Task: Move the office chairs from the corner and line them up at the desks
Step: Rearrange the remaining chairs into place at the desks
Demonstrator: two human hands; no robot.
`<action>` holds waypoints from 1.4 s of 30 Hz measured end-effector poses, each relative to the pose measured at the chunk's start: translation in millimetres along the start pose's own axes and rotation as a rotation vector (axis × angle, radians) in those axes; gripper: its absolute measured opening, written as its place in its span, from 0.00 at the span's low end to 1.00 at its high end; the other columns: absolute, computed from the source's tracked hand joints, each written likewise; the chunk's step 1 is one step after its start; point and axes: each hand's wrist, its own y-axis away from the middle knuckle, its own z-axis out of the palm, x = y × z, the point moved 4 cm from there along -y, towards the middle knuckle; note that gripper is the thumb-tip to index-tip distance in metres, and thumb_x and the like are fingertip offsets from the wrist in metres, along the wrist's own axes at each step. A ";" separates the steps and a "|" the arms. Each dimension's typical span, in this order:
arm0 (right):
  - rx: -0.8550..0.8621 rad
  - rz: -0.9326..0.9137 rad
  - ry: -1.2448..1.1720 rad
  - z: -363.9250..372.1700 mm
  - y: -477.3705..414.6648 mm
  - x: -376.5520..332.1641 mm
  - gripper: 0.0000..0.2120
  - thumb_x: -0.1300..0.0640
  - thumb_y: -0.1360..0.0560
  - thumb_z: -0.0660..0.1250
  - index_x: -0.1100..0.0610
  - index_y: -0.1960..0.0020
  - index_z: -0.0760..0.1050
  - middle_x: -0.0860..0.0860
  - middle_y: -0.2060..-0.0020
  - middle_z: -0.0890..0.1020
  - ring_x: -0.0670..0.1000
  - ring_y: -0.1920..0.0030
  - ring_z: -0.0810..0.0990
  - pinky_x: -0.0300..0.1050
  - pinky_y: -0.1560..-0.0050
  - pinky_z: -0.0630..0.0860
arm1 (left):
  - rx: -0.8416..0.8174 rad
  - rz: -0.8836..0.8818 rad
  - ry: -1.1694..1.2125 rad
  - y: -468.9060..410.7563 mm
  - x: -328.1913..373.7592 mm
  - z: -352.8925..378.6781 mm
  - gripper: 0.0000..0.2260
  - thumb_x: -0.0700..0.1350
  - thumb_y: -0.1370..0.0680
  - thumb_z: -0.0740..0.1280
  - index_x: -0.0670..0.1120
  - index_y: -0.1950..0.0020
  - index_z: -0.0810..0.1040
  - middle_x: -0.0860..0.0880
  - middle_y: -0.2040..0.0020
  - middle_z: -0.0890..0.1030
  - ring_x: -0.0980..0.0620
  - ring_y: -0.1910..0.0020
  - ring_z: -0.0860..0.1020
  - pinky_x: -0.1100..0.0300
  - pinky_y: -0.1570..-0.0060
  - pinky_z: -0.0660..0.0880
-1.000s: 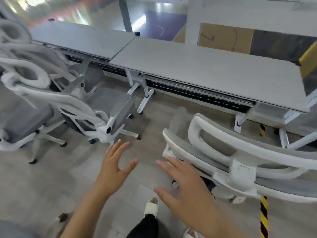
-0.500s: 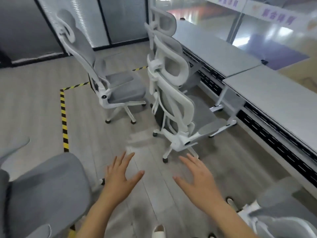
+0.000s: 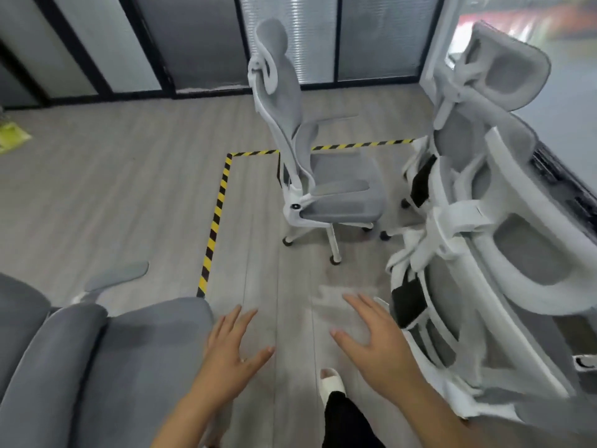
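Chairs: 4 in view [image 3: 323,176], 2 hands [image 3: 232,354] empty.

Lone chair [image 3: 318,163] nearer, more central

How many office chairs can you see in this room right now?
4: one white-framed grey mesh chair alone mid-floor, two white-framed chairs, near and far, at right, one dark grey padded chair lower left. Others may be outside the view.

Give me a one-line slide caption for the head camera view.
Both hands, left and right, open and empty, facing a lone office chair inside the striped floor tape.
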 end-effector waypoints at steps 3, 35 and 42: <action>-0.051 -0.004 -0.022 -10.4 -80.2 -20.7 0.28 0.44 0.26 0.68 0.44 0.27 0.65 0.40 0.27 0.63 0.42 0.26 0.57 0.41 0.27 0.55 | 0.031 -0.047 -0.018 -52.4 19.8 -44.1 0.40 0.77 0.35 0.57 0.65 0.25 0.57 0.65 0.24 0.50 0.54 0.22 0.47 0.50 0.23 0.49; 0.194 0.240 0.007 -42.5 -885.2 -365.9 0.24 0.42 0.31 0.72 0.55 0.42 0.76 0.52 0.53 0.81 0.54 0.56 0.81 0.52 0.51 0.77 | -0.143 0.454 -0.216 -803.0 11.3 -408.3 0.34 0.61 0.24 0.65 0.59 0.22 0.54 0.55 0.20 0.50 0.51 0.21 0.45 0.46 0.24 0.49; 0.236 0.221 0.156 -15.8 -910.1 -389.9 0.05 0.48 0.30 0.72 0.38 0.61 0.78 0.41 0.67 0.81 0.46 0.63 0.79 0.47 0.62 0.70 | -0.468 0.608 -0.243 -943.9 24.0 -416.8 0.35 0.59 0.23 0.66 0.61 0.22 0.50 0.57 0.20 0.47 0.52 0.22 0.43 0.53 0.25 0.44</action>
